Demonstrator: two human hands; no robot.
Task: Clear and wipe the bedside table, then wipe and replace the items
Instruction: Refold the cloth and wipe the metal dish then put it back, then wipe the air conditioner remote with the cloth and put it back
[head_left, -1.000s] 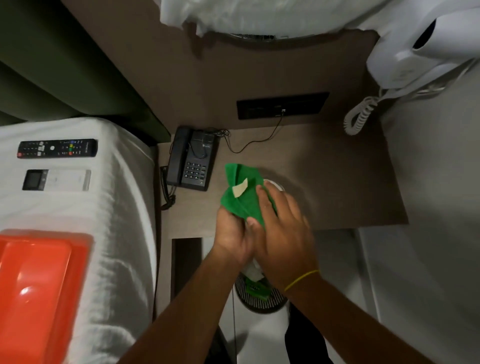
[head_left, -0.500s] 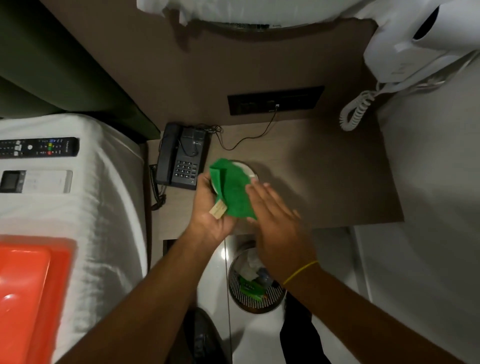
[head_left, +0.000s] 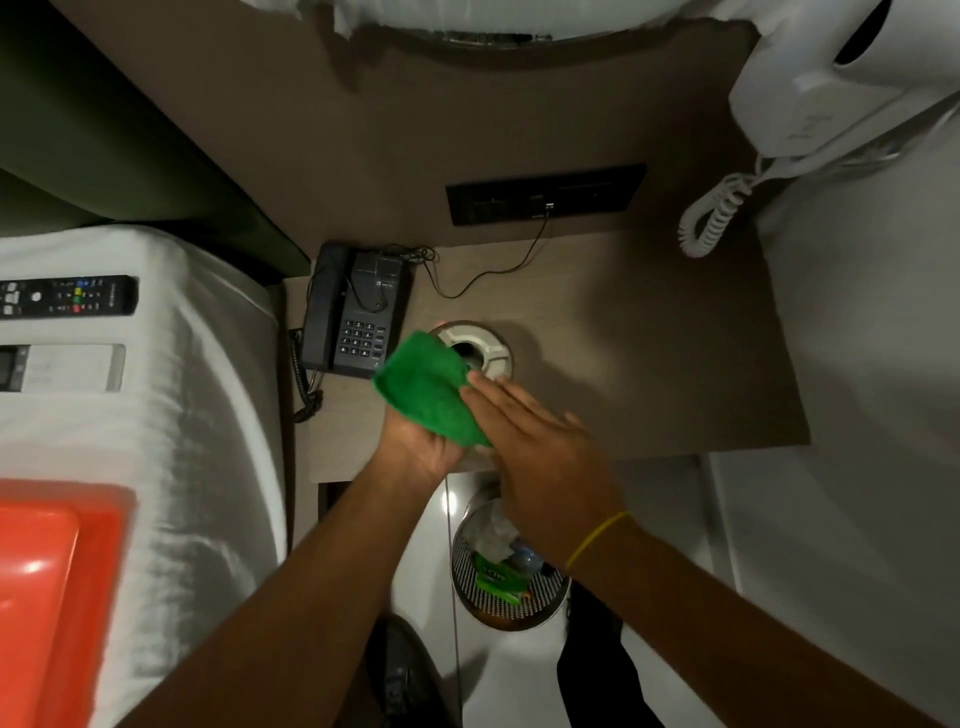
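Both my forearms are bare from the lower edge of the frame up to the hands, with no sleeves showing. My left hand (head_left: 421, 449) carries nothing on its wrist. My right hand (head_left: 545, 457) has a thin yellow band (head_left: 597, 540) looped once around the wrist, right of centre in the frame. Low in the frame, between my arms, there is dark clothing on my legs (head_left: 592, 675) and what looks like a dark shoe (head_left: 405, 675), too dim to make out
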